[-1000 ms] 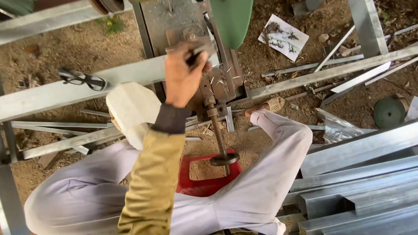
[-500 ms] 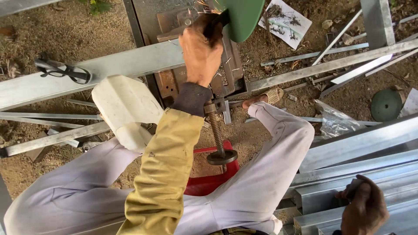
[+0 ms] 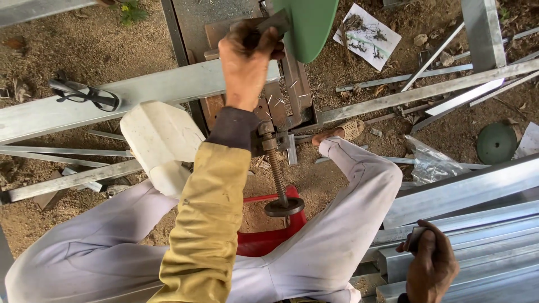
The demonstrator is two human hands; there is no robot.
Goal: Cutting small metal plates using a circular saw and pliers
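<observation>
Outdoor work spot, bare dirt ground (image 3: 67, 39) w/ metal offcuts lying about. At far centre the left hand (image 3: 246, 63) is closed tight round the dark handle (image 3: 274, 22) of a chop saw, fingers wrapped fully, just left of the saw's green blade guard (image 3: 309, 22). A long grey metal profile (image 3: 151, 90) lies across the saw base, running out to the left, w/ a pair of dark safety glasses (image 3: 84, 95) resting on it. Nearer, under the wrist, the clamp screw (image 3: 276, 171) w/ its round handwheel (image 3: 284, 206) points toward the person, above a red stool (image 3: 269, 240) between the white-trousered knees. A white plastic block (image 3: 160, 140) sits just left of the sleeve. At near right the right hand (image 3: 431, 264) rests on a stack of grey profiles (image 3: 483, 224), fingers curled round a small dark piece at one profile's end; can't tell what it is. Further right: a crumpled clear bag (image 3: 429, 163) and a green disc (image 3: 497, 143) on the dirt. Judging by the grip, the step in hand looks like working the saw head over the clamped profile. That calls for a firmly clamped profile, a steady pull on the handle, and the glasses worn rather than parked.
</observation>
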